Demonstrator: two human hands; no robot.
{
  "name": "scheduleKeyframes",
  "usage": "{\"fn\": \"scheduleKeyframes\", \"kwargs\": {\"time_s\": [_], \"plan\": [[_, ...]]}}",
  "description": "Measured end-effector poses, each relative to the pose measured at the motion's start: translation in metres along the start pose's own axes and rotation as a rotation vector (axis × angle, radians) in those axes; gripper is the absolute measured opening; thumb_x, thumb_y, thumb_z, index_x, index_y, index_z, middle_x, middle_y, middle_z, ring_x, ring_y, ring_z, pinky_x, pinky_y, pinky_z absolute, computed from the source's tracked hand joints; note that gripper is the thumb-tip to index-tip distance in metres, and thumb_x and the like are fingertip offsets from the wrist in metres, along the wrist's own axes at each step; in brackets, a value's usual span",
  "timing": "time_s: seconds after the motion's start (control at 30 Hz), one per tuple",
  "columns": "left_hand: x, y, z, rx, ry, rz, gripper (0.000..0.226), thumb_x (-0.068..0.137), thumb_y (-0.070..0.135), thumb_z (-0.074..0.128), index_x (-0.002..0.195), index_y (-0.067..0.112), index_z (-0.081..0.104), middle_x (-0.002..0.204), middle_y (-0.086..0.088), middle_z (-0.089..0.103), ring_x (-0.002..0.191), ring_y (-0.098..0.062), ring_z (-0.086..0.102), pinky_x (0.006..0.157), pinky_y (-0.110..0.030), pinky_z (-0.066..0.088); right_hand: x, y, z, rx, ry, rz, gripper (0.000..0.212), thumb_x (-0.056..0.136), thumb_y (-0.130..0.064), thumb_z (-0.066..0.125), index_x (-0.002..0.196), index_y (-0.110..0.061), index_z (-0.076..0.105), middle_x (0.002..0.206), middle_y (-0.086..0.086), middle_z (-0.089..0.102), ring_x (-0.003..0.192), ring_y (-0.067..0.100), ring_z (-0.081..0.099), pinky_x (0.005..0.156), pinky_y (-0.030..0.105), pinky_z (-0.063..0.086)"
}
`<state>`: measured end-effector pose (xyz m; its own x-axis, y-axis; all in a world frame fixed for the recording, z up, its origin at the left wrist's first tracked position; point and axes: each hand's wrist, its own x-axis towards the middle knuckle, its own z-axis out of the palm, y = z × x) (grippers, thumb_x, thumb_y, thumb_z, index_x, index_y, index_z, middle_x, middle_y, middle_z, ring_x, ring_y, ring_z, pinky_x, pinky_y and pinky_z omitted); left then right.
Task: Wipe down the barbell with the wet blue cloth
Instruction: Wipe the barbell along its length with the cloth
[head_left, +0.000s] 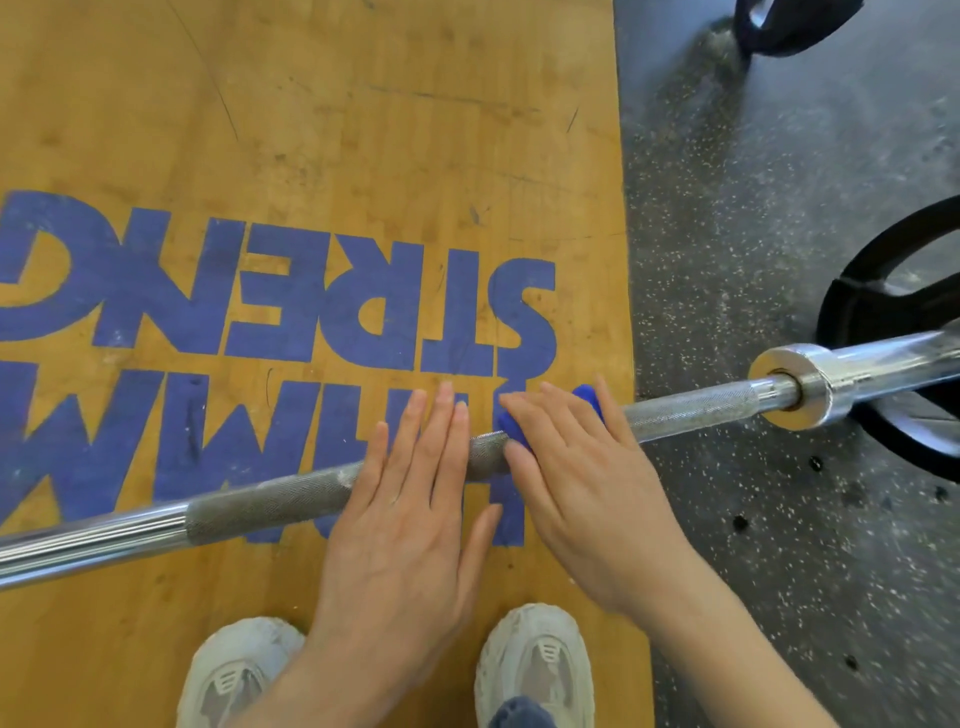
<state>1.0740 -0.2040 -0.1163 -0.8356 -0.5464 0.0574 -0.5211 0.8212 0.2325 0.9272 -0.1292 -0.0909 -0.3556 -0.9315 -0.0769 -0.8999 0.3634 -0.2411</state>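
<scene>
The steel barbell (270, 499) lies slanted across the wooden platform, its knurled shaft running from lower left up to the chrome collar and sleeve (800, 382) at the right. My left hand (410, 499) rests flat on the knurled shaft with straight fingers. Just to its right, my right hand (582, 483) lies over the blue cloth (511, 430) and presses it onto the bar with extended fingers. Only two small blue bits of the cloth show beside those fingers; the rest is hidden under the hand.
A yellow wooden platform (311, 130) with blue lettering lies under the bar. Black speckled rubber floor (753, 218) is at the right, with a black weight plate (883, 312) under the sleeve. Another dark object (795, 26) sits at the top right. My two grey shoes (535, 670) stand at the bottom.
</scene>
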Motion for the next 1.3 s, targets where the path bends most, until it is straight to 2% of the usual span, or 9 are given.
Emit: {"fn": "scheduleKeyframes", "kwargs": {"time_s": [0.13,0.43,0.57,0.73,0.9,1.03,1.1,1.2,1.3], "plan": [[0.009,-0.007,-0.004,-0.036,-0.015,-0.029,0.066,0.103,0.038,0.031,0.154,-0.003,0.033,0.164,-0.017,0.029,0.153,-0.033,0.024,0.125,-0.043,0.009,0.025,0.024,-0.007,-0.147,-0.003,-0.14,0.023,0.096,-0.016,0.035,0.073,-0.021,0.038,0.06,-0.005,0.042,0.055,0.028,0.038,0.068,0.038,0.046],[0.002,-0.003,0.001,0.006,-0.038,0.005,0.064,0.104,0.037,0.029,0.152,-0.004,0.038,0.16,-0.018,0.034,0.151,-0.033,0.028,0.123,-0.045,0.014,0.025,0.028,-0.021,-0.139,-0.397,-0.157,0.032,0.104,-0.018,0.033,0.072,-0.022,0.029,0.065,-0.007,0.037,0.067,0.027,0.045,0.067,0.041,0.041],[-0.004,0.001,0.002,0.022,-0.043,0.025,0.065,0.104,0.039,0.03,0.151,-0.006,0.039,0.16,-0.02,0.034,0.15,-0.034,0.029,0.121,-0.046,0.018,0.029,0.007,-0.023,-0.301,-0.374,-0.224,0.023,0.101,-0.017,0.031,0.079,-0.018,0.033,0.063,-0.004,0.032,0.054,0.027,0.034,0.049,0.032,0.016],[-0.012,0.004,0.002,0.025,-0.055,0.031,0.066,0.103,0.04,0.031,0.152,-0.005,0.037,0.161,-0.02,0.032,0.151,-0.034,0.029,0.119,-0.05,0.023,0.039,0.027,-0.033,-0.231,-0.685,-0.085,0.03,0.106,-0.015,0.036,0.078,-0.017,0.026,0.072,0.0,0.036,0.059,0.018,0.031,0.05,0.033,0.028],[-0.02,0.007,0.005,0.035,-0.032,0.056,0.067,0.104,0.042,0.03,0.151,-0.005,0.038,0.161,-0.021,0.032,0.151,-0.035,0.029,0.124,-0.044,0.015,0.009,0.002,-0.01,-0.224,-0.285,-0.188,0.034,0.074,-0.015,0.064,0.069,-0.018,0.031,0.048,-0.003,0.031,0.044,0.026,0.02,0.047,0.024,0.004],[-0.026,0.009,0.003,0.028,-0.046,0.063,0.068,0.102,0.041,0.035,0.153,-0.004,0.034,0.163,-0.019,0.028,0.153,-0.032,0.023,0.127,-0.042,0.009,-0.009,0.027,-0.004,-0.2,-0.063,-0.192,0.02,0.068,-0.005,0.053,0.06,-0.018,0.04,0.045,-0.007,0.032,0.043,0.025,0.023,0.047,0.024,0.006],[-0.029,0.01,0.003,0.041,-0.035,0.081,0.069,0.101,0.041,0.035,0.154,-0.004,0.032,0.164,-0.019,0.026,0.154,-0.032,0.02,0.127,-0.041,0.007,-0.014,0.023,0.003,-0.156,0.053,-0.053,0.025,0.08,-0.007,0.053,0.06,-0.018,0.044,0.047,-0.004,0.042,0.043,0.025,0.032,0.043,0.029,0.026],[-0.029,0.01,0.004,0.069,-0.011,0.103,0.069,0.101,0.039,0.035,0.154,-0.004,0.031,0.165,-0.019,0.025,0.154,-0.031,0.017,0.127,-0.041,0.006,-0.031,0.002,0.019,-0.007,0.238,-0.03,0.039,0.103,-0.017,0.033,0.072,-0.019,0.056,0.066,-0.003,0.055,0.065,0.023,0.05,0.073,0.039,0.046],[-0.028,0.009,0.003,0.057,-0.017,0.089,0.068,0.101,0.039,0.035,0.155,-0.003,0.029,0.166,-0.018,0.023,0.155,-0.03,0.016,0.127,-0.041,0.006,-0.059,0.019,0.028,0.002,0.247,-0.021,0.048,0.11,-0.028,0.021,0.119,-0.016,0.067,0.12,-0.001,0.067,0.122,0.025,0.053,0.12,0.048,0.023]]}}
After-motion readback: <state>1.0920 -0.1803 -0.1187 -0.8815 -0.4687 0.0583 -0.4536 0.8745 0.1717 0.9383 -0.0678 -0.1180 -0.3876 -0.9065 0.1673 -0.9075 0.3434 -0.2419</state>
